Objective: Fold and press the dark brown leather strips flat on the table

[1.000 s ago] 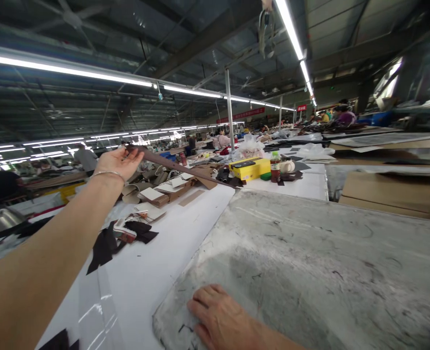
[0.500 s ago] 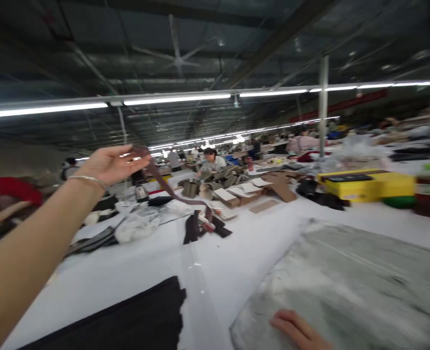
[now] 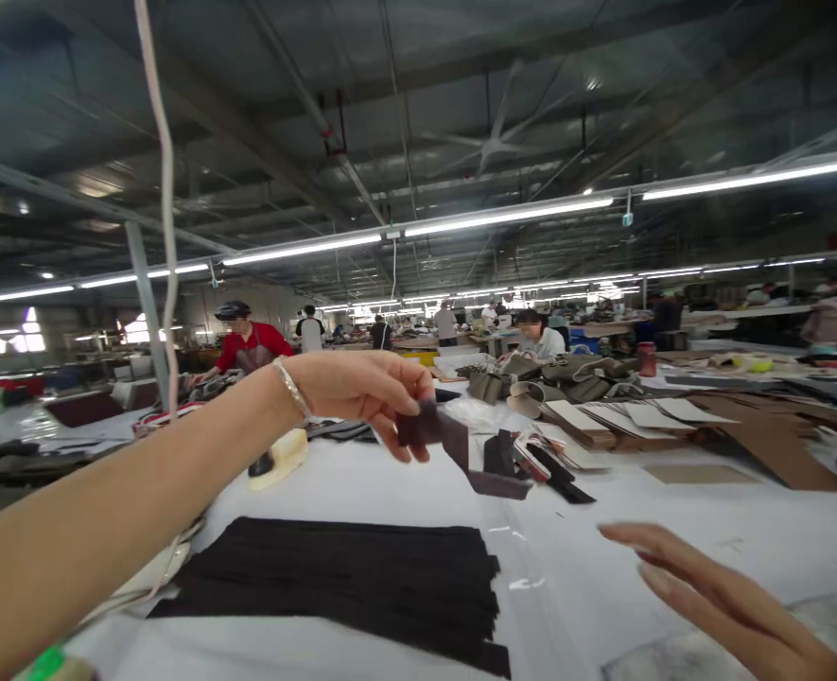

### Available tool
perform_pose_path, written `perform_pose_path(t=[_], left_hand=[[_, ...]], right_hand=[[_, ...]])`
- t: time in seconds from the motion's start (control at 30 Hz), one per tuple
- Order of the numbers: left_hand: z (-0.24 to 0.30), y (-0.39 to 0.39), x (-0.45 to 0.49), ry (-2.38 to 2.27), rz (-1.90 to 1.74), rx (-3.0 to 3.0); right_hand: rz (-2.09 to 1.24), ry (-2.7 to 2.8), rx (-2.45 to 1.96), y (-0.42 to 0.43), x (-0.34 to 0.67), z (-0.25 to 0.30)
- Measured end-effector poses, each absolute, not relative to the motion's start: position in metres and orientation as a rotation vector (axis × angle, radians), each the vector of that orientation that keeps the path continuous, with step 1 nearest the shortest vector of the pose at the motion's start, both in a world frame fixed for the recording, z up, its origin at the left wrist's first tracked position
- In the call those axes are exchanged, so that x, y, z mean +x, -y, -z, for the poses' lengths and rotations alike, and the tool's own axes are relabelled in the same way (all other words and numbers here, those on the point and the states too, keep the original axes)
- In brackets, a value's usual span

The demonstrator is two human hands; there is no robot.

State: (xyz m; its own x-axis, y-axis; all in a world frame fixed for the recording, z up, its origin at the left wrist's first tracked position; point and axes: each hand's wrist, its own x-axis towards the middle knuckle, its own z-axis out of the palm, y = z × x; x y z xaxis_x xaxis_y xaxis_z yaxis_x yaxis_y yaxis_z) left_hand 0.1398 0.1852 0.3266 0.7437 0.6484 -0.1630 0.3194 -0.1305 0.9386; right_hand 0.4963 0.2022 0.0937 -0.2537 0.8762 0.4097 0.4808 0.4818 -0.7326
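My left hand (image 3: 372, 392) reaches out over the table with its fingers closed on the end of a dark brown fabric strip (image 3: 493, 482). The strip sags from the fingertips toward a small heap of dark strips (image 3: 564, 478). Low on the right, my right hand (image 3: 716, 591) hovers above the white table with its fingers stretched out and nothing in them. Black fabric strips (image 3: 347, 577) lie side by side in a flat layer below my left hand, their right ends uneven.
Brown card pieces with white sheets (image 3: 623, 421) and olive fabric pieces (image 3: 560, 378) lie further back. A grey sheet (image 3: 751, 648) is at the lower right. Across the tables are a person in red (image 3: 254, 340) and a person in white (image 3: 546, 340).
The view has swung left. My left hand, still on the strip, now appears lower and nearer the middle. My right hand has left the grey sheet and is raised over the table.
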Motion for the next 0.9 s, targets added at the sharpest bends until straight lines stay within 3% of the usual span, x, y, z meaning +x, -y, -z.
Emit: perform_pose_path(t=[0.13,0.27,0.37,0.53,0.7,0.9], left_hand=[[-0.312,-0.147,0.118,-0.827,-0.098,1.685],[-0.304,-0.109,0.087,-0.879,-0.105,1.662],[-0.299,-0.083,0.060,-0.970,-0.169,1.661],[-0.281,-0.046,0.014,-1.136,-0.275,1.593],[-0.237,-0.019,-0.036,-1.261,-0.326,1.507],[-0.140,-0.012,-0.087,-1.339,-0.426,1.417]], right_hand=[[-0.757,2.164,-0.746,-0.181,0.394,-0.192],[-1.218,2.387,-0.200,-0.153,0.302,-0.230],[-1.657,2.284,0.024,-0.143,0.257,-0.214],[-2.181,2.167,-0.146,-0.135,0.223,-0.164],[-2.212,2.184,-0.447,-0.133,0.247,-0.118],[-2.103,2.117,-0.835,-0.140,0.317,-0.077]])
